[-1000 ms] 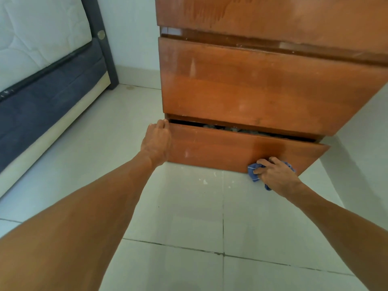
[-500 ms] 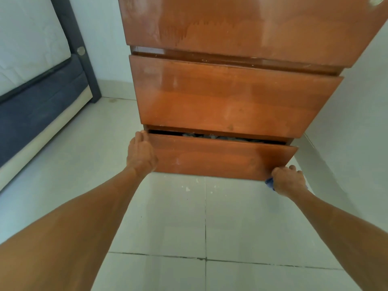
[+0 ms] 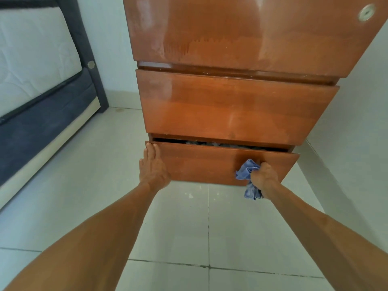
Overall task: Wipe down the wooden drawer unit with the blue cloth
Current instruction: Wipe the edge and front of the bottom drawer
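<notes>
A reddish-brown wooden drawer unit (image 3: 235, 106) stands ahead of me on the tiled floor. Its bottom drawer (image 3: 201, 162) is pulled out a little, with grey contents showing in the gap. My left hand (image 3: 153, 166) lies flat with its fingers together against the left end of that drawer's front. My right hand (image 3: 263, 176) is closed on a bunched blue cloth (image 3: 246, 171) pressed to the right part of the same drawer front, and a tail of cloth hangs below the fist.
A bed (image 3: 35, 97) with a white mattress and dark blue base runs along the left, ending in a dark post (image 3: 88, 59). A white wall (image 3: 357, 131) stands close on the right of the unit. Pale floor tiles (image 3: 178, 223) lie beneath my arms.
My right hand slid with the cloth to the drawer's lower right corner, then came back left and up onto the front. My left hand has stayed at the drawer's left end.
</notes>
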